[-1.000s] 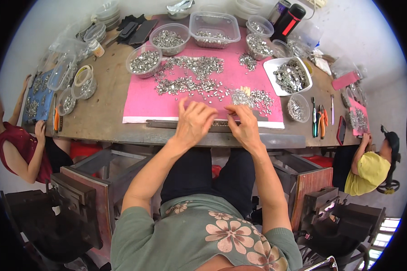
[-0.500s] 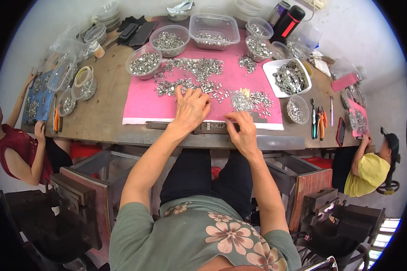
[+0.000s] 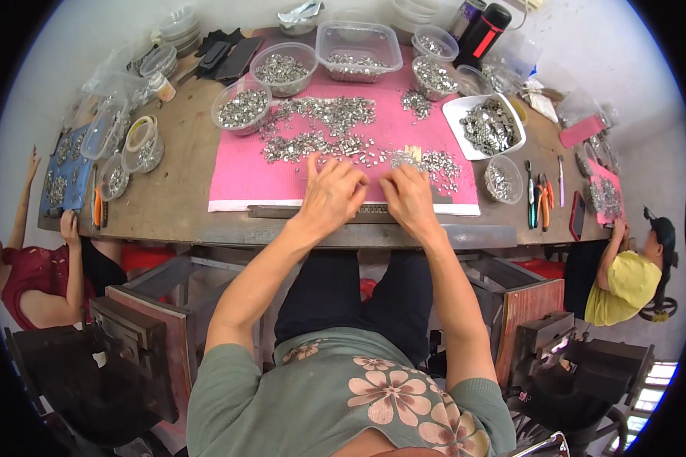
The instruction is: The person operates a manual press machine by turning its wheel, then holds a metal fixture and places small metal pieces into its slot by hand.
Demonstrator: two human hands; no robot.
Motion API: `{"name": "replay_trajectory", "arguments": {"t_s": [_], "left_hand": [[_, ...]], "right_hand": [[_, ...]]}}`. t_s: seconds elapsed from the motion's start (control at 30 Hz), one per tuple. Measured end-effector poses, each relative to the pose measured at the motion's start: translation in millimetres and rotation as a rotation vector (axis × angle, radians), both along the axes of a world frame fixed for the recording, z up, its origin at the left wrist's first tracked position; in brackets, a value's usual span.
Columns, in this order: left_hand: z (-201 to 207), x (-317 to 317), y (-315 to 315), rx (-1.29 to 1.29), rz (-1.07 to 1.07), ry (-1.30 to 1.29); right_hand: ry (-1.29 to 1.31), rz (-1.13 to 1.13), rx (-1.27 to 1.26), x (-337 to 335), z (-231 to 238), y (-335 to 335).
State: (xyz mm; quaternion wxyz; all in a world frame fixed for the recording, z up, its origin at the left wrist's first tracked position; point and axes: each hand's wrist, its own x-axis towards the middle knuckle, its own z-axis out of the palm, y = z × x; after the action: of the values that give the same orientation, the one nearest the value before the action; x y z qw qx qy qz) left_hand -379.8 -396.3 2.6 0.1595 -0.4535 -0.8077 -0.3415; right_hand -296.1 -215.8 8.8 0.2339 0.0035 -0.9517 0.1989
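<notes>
My left hand (image 3: 331,190) is over the front of the pink mat (image 3: 236,171), its fingers bent and closed at the tips; whatever they hold is too small to make out. Close beside it, my right hand (image 3: 408,194) has its fingers pinched together, their contents also hidden. Below both hands a dark metal bar (image 3: 273,211) with a row of small slots lies along the mat's front edge. Small silvery metal pieces (image 3: 328,146) are spread in loose heaps just beyond my left hand. Another heap of small metal parts (image 3: 440,169) lies beyond my right hand.
Clear plastic bowls (image 3: 242,108) of metal pieces and a rectangular tub (image 3: 360,57) stand behind. At right are a white tray (image 3: 472,152), a small cup (image 3: 503,180), pliers (image 3: 543,202) and a phone (image 3: 578,215). People work at left (image 3: 42,282) and right (image 3: 625,286).
My left hand has shifted slightly right and toward me, off the edge of the heap. My right hand has moved slightly up and left, so the two hands are closer together.
</notes>
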Motion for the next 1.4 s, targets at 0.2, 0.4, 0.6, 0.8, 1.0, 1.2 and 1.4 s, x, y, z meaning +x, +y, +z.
{"name": "replay_trajectory", "arguments": {"t_s": [0.2,0.4,0.6,0.8,1.0,1.2,1.4], "left_hand": [[0.0,41.3,2.1,0.074,-0.065,-0.075],[-5.5,45.1,4.9,0.072,-0.035,-0.061],[1.0,14.3,-10.4,0.006,0.078,-0.095],[-7.7,-26.5,-11.1,-0.039,0.181,0.011],[-8.1,-28.7,-10.2,-0.036,0.184,0.034],[-10.5,-28.9,-7.7,-0.007,0.19,0.039],[-12.5,-31.1,-9.3,0.015,0.162,0.027]], "right_hand": [[0.132,0.103,-0.173,40.7,-0.8,-4.1],[0.187,0.105,-0.137,46.3,-7.1,-7.8],[0.183,0.096,-0.173,24.4,-2.4,2.2],[0.081,-0.027,-0.052,-32.6,-14.3,10.3],[0.055,-0.025,0.002,-43.5,-19.4,9.7],[0.049,0.051,-0.042,-47.7,-15.0,10.1],[0.045,0.123,-0.002,-50.2,-10.4,13.4]]}}
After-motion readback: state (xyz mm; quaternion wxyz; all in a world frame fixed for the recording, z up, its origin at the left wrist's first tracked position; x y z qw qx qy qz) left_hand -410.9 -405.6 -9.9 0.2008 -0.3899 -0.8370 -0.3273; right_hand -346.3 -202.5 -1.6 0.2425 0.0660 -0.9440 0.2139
